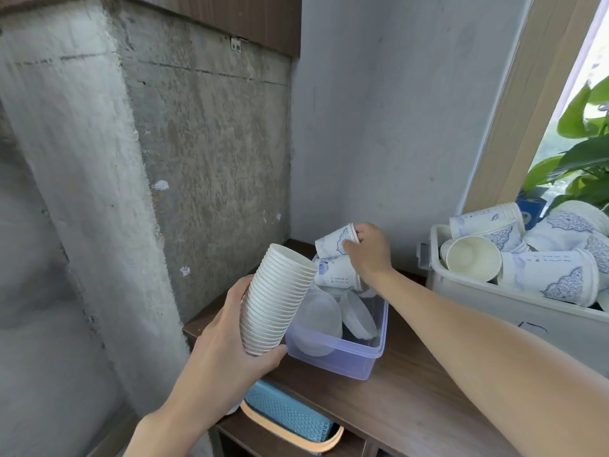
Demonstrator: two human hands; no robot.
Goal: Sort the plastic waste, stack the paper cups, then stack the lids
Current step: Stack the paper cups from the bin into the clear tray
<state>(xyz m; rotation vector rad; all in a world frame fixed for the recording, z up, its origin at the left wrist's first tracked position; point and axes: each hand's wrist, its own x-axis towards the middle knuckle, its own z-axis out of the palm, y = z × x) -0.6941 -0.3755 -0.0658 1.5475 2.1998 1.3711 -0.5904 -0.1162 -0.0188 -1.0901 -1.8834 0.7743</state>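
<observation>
On brown wooden counter (412, 417): translucent lilac plastic tub (336, 357), clear round plastic lids (357, 313) inside. Right of it, white plastic bin (487, 301) holding blue-patterned paper cups (550, 275). Under counter, blue woven basket (283, 413).

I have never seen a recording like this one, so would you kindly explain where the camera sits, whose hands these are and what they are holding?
There is no machine here. A person is working with bare hands, and the single picture comes from a camera worn on the head, looking forward and down. The left hand grips a tall stack of cups near its base. The right hand pinches a patterned cup by its rim, over the far end of a clear box that holds see-through lids. The box stands on a wooden shelf. To the right is a white tub full of loose cups, and a blue basket sits below the shelf.
</observation>
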